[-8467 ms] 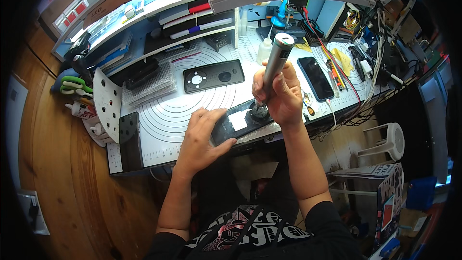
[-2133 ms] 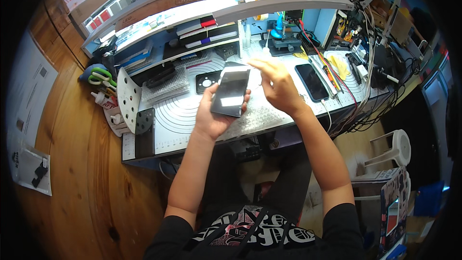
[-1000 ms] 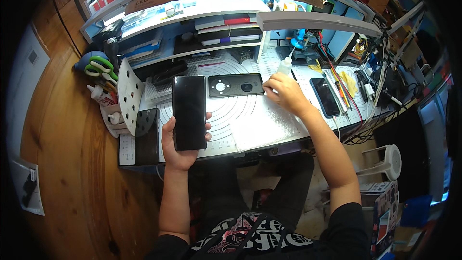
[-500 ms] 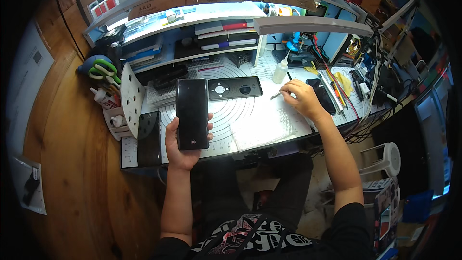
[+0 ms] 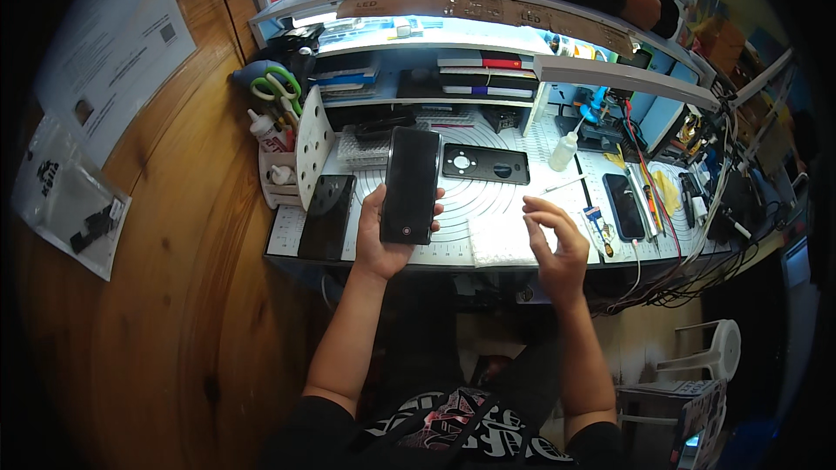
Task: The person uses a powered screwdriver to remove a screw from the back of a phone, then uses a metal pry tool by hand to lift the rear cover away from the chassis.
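A smartphone (image 5: pixel 412 183) with a dark screen rests upright in my left hand (image 5: pixel 383 239), its thumb along one edge and its fingertips round the other. My right hand (image 5: pixel 562 248) hovers over the front of the mat with its fingers curved and apart, nothing visible in them. Close beyond it a thin pale stick-like tool (image 5: pixel 564 184) lies on the mat. Near that, a black phone case (image 5: pixel 485 164) with camera cut-outs lies flat. A sheet of bubble wrap (image 5: pixel 501 242) sits beside my right hand, brightly lit.
A dark phone or panel (image 5: pixel 327 218) lies at the mat's left end, by a holder with green-handled scissors (image 5: pixel 276 87). A clear dropper bottle (image 5: pixel 563 151) stands behind. Another phone (image 5: pixel 623 206) with a cable lies right, near tools and tangled wires (image 5: pixel 697 244). A person's hand (image 5: pixel 642 7) rests beyond the shelf.
My right hand has let go of the thin tool, which now lies on the mat, and has drawn back nearer to me. The whole view has shifted. The phone stays in my left hand.
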{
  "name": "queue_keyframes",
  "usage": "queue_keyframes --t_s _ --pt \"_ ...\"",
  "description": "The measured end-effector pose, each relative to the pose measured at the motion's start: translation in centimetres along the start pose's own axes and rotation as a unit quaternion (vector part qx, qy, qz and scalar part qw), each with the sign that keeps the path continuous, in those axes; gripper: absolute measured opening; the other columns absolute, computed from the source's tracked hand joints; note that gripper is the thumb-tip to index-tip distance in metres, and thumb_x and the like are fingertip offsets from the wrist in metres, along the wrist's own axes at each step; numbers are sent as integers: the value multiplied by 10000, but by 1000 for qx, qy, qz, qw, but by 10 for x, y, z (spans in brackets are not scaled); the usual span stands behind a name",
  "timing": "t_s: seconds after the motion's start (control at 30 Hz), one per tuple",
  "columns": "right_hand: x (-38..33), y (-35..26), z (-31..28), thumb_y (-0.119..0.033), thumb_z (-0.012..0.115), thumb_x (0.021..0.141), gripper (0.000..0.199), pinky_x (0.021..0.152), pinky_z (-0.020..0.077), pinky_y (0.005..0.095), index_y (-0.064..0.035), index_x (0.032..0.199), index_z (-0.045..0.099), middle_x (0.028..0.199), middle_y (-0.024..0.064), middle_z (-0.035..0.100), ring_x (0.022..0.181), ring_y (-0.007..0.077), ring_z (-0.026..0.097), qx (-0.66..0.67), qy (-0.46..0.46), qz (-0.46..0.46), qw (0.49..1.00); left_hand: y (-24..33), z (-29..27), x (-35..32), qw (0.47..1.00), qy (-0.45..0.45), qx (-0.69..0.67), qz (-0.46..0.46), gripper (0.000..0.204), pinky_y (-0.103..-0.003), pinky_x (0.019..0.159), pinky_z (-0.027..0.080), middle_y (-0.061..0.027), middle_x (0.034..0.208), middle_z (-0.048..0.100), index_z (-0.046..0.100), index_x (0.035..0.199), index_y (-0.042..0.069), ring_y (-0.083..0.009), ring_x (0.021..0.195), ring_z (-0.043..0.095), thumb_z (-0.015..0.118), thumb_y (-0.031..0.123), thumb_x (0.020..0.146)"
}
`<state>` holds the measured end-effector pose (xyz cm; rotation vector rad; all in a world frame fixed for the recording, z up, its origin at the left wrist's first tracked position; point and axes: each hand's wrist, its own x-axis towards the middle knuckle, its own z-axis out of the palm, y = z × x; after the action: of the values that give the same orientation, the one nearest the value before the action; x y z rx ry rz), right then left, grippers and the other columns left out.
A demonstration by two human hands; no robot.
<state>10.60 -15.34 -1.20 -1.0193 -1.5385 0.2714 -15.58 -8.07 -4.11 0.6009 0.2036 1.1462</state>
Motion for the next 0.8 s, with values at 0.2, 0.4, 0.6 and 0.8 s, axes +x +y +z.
queue_keyframes --t_s 0.2,0.4,0.6,0.8 --pt "-58 -6 44 63 656 912 110 1002 520 380 52 1018 683 1385 252 591 1165 290 667 88 103 63 989 -1 0 0 1000 -17 3 9 677 -427 866 563 -259 1328 597 507 1417 -30 -308 1078 649 437 518 1026" --pt "-54 -45 51 60 706 855 117 1015 512 377 56 972 698 1441 295 534 1301 351 587 13 27 6 1000 -2 -1 -1 1000 -9 8 12 672 -428 868 563 -257 1326 603 526 1402 -33 -305 1073 650 433 516 1026" --pt "-45 -55 68 51 734 818 134 1097 449 450 44 948 698 1448 310 516 1361 428 517 21 30 -85 996 -3 -2 1 1000 -18 11 15 680 -434 872 579 -260 1320 606 528 1393 -43 -311 1059 662 432 519 1023" --pt "-35 -82 75 16 742 763 186 1157 407 485 46 930 665 1494 246 481 1387 400 486 31 -207 -249 946 -1 -1 0 999 -6 45 20 642 -416 846 596 -246 1265 639 558 1350 -35 -297 1040 681 422 508 1034"
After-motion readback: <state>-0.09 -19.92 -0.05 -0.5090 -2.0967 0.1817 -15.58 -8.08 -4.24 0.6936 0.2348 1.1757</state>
